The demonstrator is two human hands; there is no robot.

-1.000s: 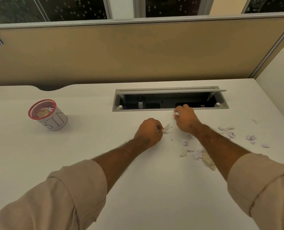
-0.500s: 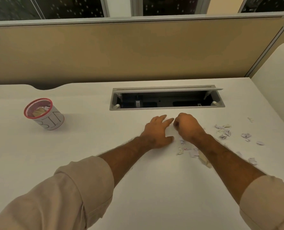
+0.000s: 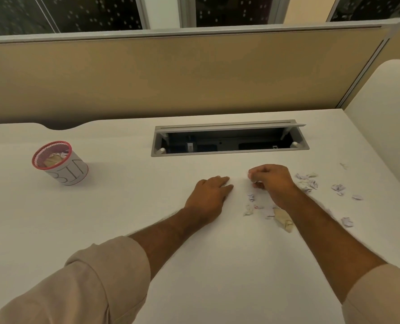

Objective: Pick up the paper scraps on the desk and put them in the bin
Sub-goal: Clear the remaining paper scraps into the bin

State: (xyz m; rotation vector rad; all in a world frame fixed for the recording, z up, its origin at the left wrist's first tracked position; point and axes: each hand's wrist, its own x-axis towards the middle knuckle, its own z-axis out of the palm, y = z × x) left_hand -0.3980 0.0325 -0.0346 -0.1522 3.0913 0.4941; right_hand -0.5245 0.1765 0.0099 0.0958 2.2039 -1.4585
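Observation:
Several small white paper scraps point(image 3: 307, 182) lie scattered on the white desk point(image 3: 124, 206) to the right of centre, with a beige crumpled piece point(image 3: 284, 220) near my right forearm. My right hand point(image 3: 272, 181) hovers over them with curled fingers and pinches small white scraps at its fingertips. Just left of it, my left hand point(image 3: 209, 197) lies flat on the desk with straight fingers and holds nothing that I can see. The bin point(image 3: 60, 163), a white cup with a red rim marked "BIN", stands at the far left with crumpled paper inside.
An open cable tray point(image 3: 229, 141) is cut into the desk just behind my hands. A tan partition point(image 3: 194, 76) closes off the back, and a white panel point(image 3: 386, 108) stands on the right. More scraps point(image 3: 347, 222) lie beside my right forearm.
My left hand opened from a curled grip on a scrap and now lies flat on the desk. My right hand pulled back from the cable tray toward the scraps, still curled.

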